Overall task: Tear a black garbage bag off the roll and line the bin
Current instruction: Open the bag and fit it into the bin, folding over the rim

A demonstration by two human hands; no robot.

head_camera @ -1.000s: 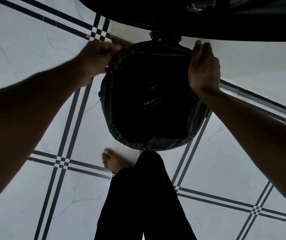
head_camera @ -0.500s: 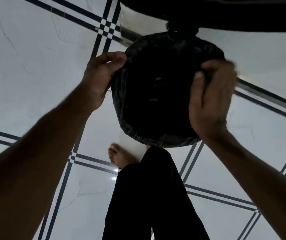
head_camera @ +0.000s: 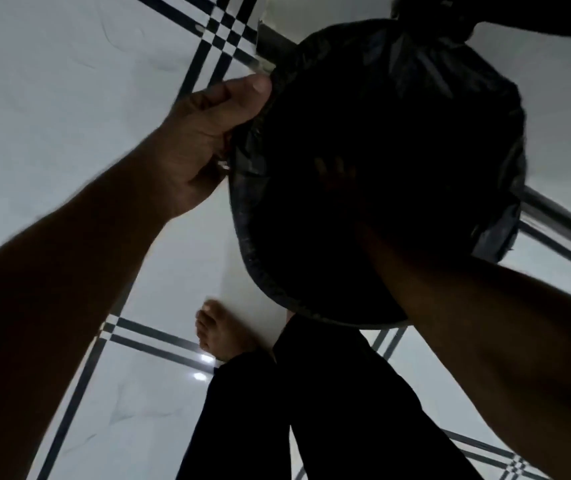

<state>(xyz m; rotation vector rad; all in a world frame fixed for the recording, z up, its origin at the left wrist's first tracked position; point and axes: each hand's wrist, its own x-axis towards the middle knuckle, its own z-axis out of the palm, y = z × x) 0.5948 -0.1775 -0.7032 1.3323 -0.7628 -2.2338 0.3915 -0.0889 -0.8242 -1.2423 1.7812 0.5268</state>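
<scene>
A: While the bin [head_camera: 478, 237] sits in the upper right of the frame, mouth facing the camera, the garbage bag [head_camera: 426, 74] drapes its rim.

B: Left hand [head_camera: 204, 140] fingers pinch the bag's edge; right hand [head_camera: 337, 174] is deep inside, its fingers too dark to read.

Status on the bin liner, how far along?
Done: the black garbage bag is off the roll and folded over the bin rim on the near and left sides. In hand: the left hand holds the bag edge at the rim; the right hand reaches down inside, its grip too dark to judge. Left: seat the liner inside and tidy the loose plastic on the far right.
</scene>
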